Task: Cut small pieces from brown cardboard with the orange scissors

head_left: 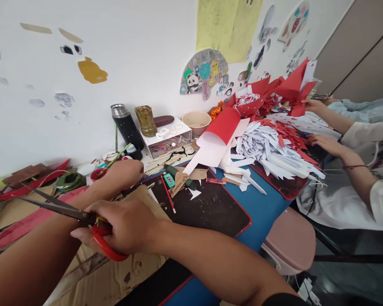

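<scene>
While right hand [127, 227] grips scissors [67, 212], left hand [124, 172] on cardboard [115, 272]

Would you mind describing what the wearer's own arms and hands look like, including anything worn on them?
Both forearms are bare, with no watch, bracelet or ring to be seen. The left hand and the right hand wear no gloves. The only clothing that shows is a dark, black-looking sleeve edge high on the right arm, at the bottom of the picture. No sleeve shows on the left arm.
</scene>
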A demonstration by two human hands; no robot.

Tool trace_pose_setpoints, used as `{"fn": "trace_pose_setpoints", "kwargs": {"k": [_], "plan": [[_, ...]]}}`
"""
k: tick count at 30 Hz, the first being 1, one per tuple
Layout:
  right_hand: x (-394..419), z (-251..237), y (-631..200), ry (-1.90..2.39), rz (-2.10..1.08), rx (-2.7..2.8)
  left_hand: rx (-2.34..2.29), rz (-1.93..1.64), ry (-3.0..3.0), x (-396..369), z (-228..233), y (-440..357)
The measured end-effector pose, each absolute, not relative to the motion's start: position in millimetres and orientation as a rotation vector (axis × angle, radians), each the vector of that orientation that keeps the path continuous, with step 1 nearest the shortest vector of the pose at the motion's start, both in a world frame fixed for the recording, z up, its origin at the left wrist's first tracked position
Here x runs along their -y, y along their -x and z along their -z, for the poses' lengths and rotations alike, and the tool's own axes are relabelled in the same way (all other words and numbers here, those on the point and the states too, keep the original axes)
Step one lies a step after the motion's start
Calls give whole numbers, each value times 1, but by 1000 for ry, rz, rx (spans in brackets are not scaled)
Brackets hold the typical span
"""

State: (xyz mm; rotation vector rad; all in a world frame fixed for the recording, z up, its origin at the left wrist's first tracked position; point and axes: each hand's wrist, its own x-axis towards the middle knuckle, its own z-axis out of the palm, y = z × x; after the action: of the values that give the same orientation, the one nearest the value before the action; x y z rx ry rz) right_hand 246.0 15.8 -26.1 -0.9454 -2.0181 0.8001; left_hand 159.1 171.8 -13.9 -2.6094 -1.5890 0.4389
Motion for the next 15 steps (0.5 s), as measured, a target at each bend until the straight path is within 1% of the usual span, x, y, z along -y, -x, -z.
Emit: {"fn": "trace_pose_setpoints", "kwargs": {"k": [8, 11, 15], "plan": [[-16, 26, -247, 917, -809, 2037, 1577, -302, 2666, -166, 16, -157], [-15, 24, -248, 900, -854, 2048, 1579, -177, 2691, -165, 13, -157], [-14, 22, -249, 875, -826, 2077, 1589, 38, 2731, -158, -1, -157]]}}
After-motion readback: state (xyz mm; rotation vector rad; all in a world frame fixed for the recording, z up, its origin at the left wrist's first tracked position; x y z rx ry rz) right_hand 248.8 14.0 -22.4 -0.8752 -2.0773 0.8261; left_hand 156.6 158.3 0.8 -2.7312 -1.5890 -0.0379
